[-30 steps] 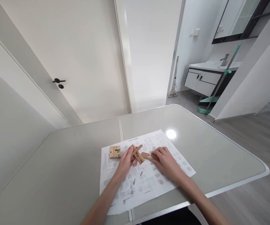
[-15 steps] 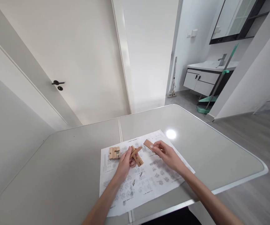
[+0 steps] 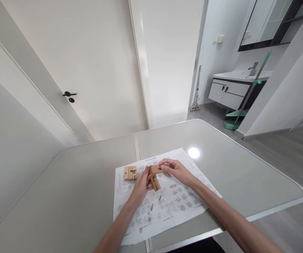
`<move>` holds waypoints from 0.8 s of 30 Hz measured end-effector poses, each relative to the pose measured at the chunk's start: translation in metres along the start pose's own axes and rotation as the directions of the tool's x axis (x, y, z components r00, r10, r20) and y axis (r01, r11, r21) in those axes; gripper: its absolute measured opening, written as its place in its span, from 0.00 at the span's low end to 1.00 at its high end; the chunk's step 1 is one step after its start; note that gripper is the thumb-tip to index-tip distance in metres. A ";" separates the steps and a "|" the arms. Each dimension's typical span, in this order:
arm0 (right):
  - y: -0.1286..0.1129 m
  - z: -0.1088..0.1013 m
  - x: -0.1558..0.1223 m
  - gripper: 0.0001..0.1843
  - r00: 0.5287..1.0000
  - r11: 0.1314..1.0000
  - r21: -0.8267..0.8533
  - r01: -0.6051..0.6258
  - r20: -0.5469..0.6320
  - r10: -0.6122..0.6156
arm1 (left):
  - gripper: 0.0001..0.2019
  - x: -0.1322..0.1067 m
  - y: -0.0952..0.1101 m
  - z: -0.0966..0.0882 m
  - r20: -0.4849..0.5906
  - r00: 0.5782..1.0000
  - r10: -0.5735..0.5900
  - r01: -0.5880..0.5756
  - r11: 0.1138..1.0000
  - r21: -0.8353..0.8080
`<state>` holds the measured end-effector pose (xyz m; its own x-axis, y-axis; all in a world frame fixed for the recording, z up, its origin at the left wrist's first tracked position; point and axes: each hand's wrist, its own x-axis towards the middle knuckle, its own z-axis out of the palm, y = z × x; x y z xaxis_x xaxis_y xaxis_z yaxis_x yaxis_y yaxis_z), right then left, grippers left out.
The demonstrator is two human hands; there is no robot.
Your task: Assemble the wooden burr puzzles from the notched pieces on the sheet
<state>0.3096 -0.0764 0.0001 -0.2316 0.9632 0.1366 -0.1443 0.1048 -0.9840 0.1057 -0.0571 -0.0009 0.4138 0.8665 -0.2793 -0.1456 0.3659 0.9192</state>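
Observation:
My left hand (image 3: 142, 181) is closed on interlocking wooden puzzle pieces (image 3: 156, 184), one of which points down toward me and bears a small dark mark. In my right hand (image 3: 174, 169), thumb and fingers pinch another wooden puzzle piece (image 3: 154, 169), held level against the top of those in the left. Whether the pieces are locked together or only touching, I cannot tell. More notched wooden puzzle pieces (image 3: 130, 173) lie side by side to the left of my left hand. Beneath everything is a printed instruction sheet (image 3: 164, 225) with small grey diagrams.
The sheet lies on a grey table (image 3: 93, 189) with a pale rim and a seam across it. Beyond the table is a closed door (image 3: 101, 70) with a black handle. At the right back stand a mop (image 3: 197, 91), a sink cabinet (image 3: 229, 92) and a green dustpan (image 3: 232, 124).
My right hand has moved left, bringing its wooden piece against the pieces in my left hand. The camera view has shifted slightly.

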 end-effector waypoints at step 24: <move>0.024 0.018 -0.002 0.20 0.995 0.995 0.073 -0.070 0.080 0.064 | 0.19 -0.006 0.007 -0.002 0.158 0.982 0.106 -0.092 0.991 -0.094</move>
<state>0.2893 -0.0806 -0.0220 -0.3171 0.9448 0.0821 -0.1978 0.0188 -0.9801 0.1008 -0.0593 0.0067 0.5326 0.8359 -0.1325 -0.2673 0.3147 0.9108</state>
